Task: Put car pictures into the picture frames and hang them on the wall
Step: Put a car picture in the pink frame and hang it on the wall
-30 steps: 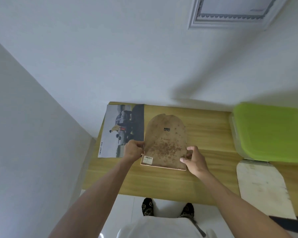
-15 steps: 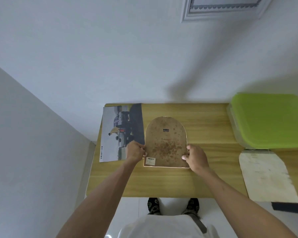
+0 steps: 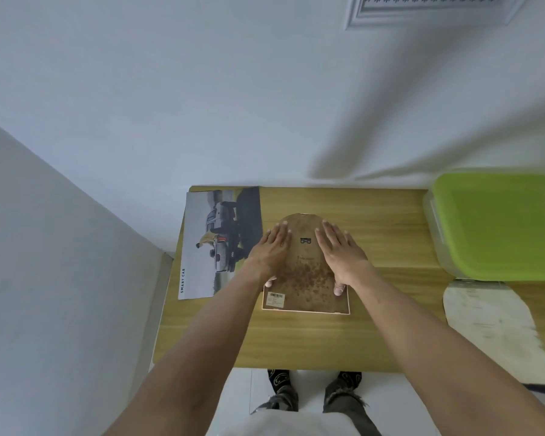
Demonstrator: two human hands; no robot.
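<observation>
An arched picture frame (image 3: 306, 287) lies face down in the middle of the wooden table (image 3: 328, 341), its stained brown backing up, with a small hanger near the top and a barcode label at the lower left. My left hand (image 3: 271, 250) and my right hand (image 3: 340, 253) rest flat on the backing, fingers spread, on either side of the hanger. A car picture (image 3: 221, 243) marked "SMART CAR" lies flat at the table's left end, just left of my left hand.
A clear box with a green lid (image 3: 497, 225) stands at the table's right. In front of it lies a white arched sheet (image 3: 491, 325). A framed picture (image 3: 431, 11) hangs on the white wall above. A wall corner closes the left side.
Both hands left the frame's lower side edges and moved up onto the backing, now lying flat with fingers spread. The frame lies flat on the table.
</observation>
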